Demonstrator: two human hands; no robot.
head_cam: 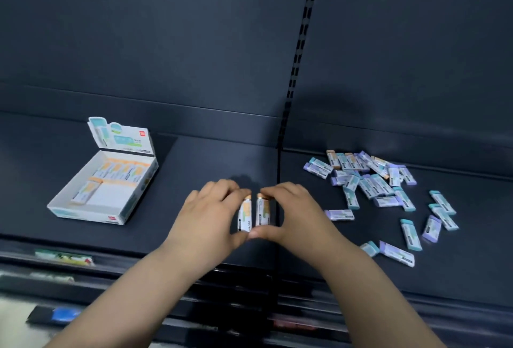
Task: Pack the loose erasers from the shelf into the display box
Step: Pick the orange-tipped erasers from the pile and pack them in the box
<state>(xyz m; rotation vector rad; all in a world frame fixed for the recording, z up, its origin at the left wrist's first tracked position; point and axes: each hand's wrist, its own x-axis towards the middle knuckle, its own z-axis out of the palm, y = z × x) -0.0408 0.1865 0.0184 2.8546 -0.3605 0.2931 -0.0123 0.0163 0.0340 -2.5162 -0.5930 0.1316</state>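
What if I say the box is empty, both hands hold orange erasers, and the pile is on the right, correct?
The display box is not empty: the head view shows packed erasers inside it. The left hand and right hand do hold orange erasers, and the pile is on the right.

Both bare forearms are reaching up from the lower edge of the frame, converging near its centre. The left hand point(208, 214) and right hand point(297, 213) are meeting, fingers curling over the top and thumb tips touching below, pinching two erasers point(245, 217) between them.
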